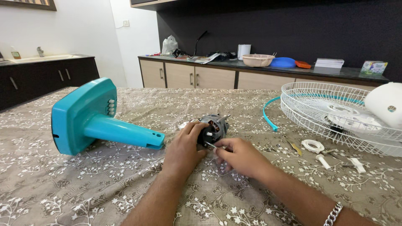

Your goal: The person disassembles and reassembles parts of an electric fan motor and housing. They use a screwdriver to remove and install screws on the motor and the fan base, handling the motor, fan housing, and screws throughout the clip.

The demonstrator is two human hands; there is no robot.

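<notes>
Grey fan motor point(214, 127) gripped by left hand point(184, 147), right hand point(238, 155) pinching thin metal pin point(210, 145) beside it

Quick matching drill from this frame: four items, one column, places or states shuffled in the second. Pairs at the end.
1. fan motor
2. teal fan base
3. wire fan guard
4. white ring

a. lying on its side, left of the hands
b. flat on the cloth, in front of the guard
c. gripped by the left hand, right hand at its near end
d. at the table's right side

Pairs: 1-c, 2-a, 3-d, 4-b
</notes>
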